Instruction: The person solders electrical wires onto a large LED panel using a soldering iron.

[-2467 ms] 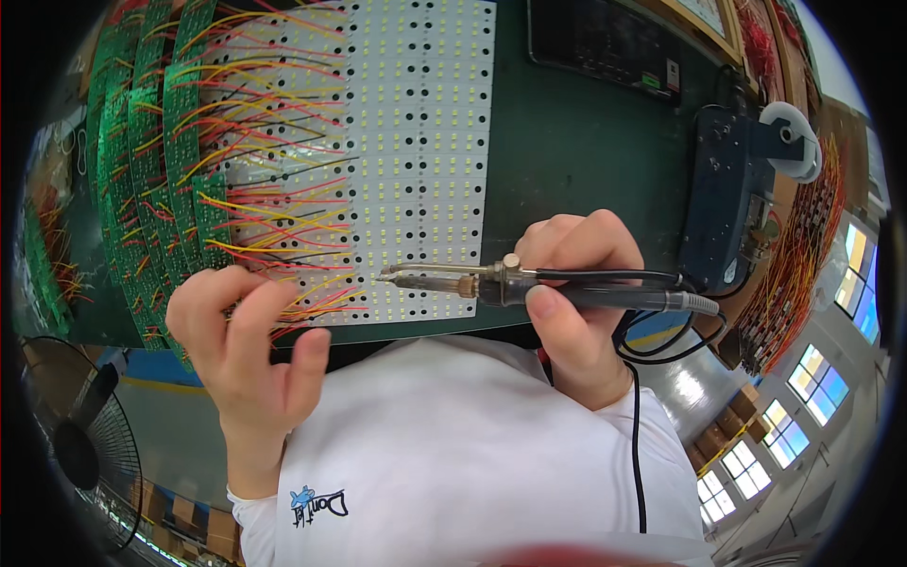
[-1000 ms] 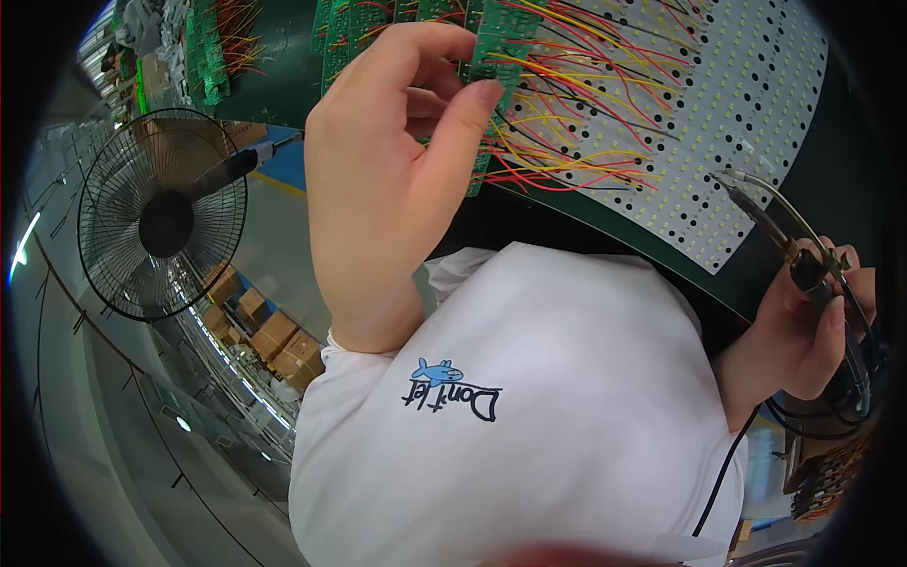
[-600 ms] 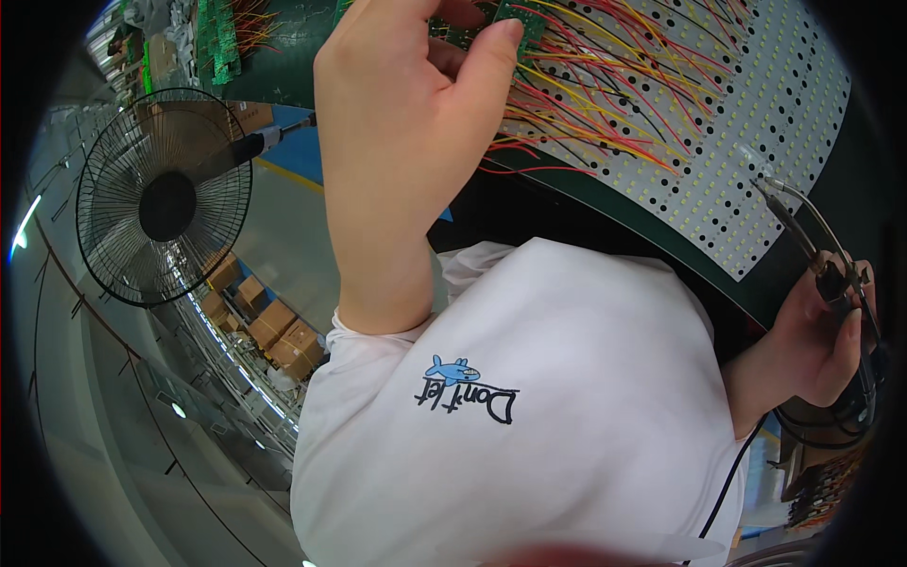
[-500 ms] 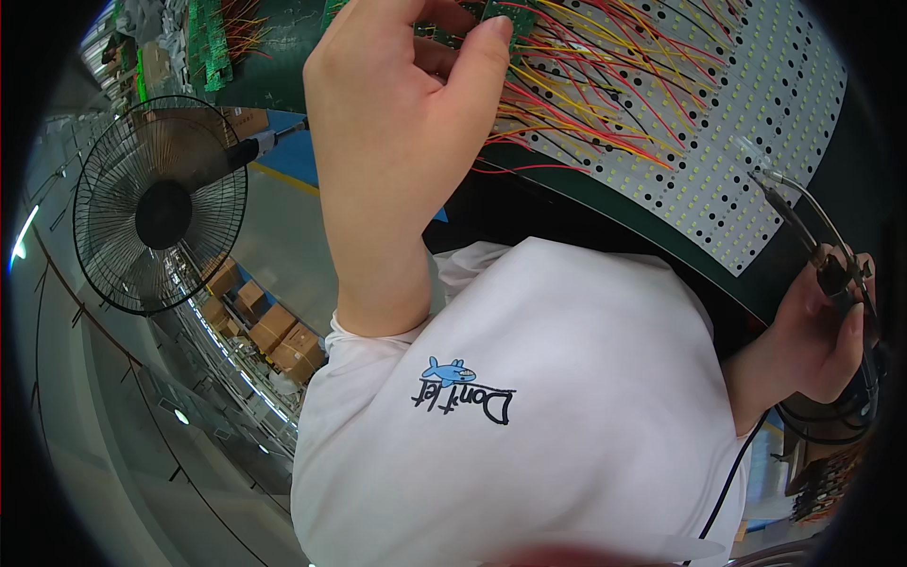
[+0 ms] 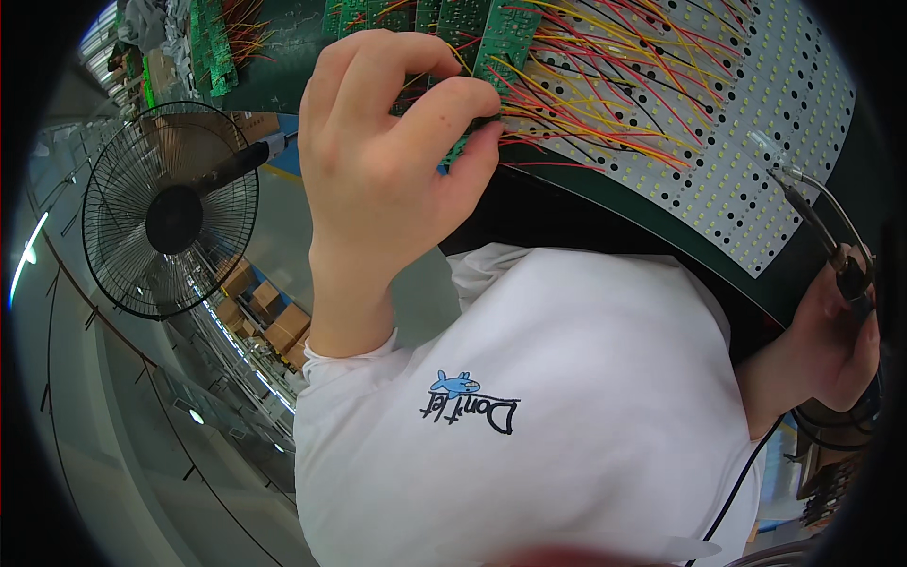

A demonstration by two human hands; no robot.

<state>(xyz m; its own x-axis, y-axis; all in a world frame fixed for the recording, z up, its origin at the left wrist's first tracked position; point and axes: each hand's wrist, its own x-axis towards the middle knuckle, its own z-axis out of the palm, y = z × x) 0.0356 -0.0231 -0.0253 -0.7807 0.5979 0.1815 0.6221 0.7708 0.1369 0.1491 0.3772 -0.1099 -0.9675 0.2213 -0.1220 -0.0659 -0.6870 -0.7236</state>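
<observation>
My left hand (image 5: 397,151) hovers over a row of narrow green circuit boards, with its thumb and index finger pinched at the right edge of the nearest circuit board (image 5: 510,38). Red, yellow and black wires (image 5: 605,113) fan out rightward from there. What lies between the fingertips is too small and covered to make out. At the far right, my right hand (image 5: 831,331) is closed round a soldering iron (image 5: 803,208) with a curved metal tube beside it. Its tip points at a white perforated panel (image 5: 727,208) dotted with small yellowish parts, under the wires.
A dark green work surface (image 5: 283,85) carries the boards; more wired boards (image 5: 213,47) sit at its far left. A black fan (image 5: 175,217) stands left of my arm. Cardboard boxes (image 5: 283,326) are behind it. A black cable (image 5: 742,482) hangs below my right wrist.
My left hand has come nearer and down along the boards, uncovering their far parts, and its fingers have curled into a pinch. The right hand still holds the soldering iron in nearly the same place.
</observation>
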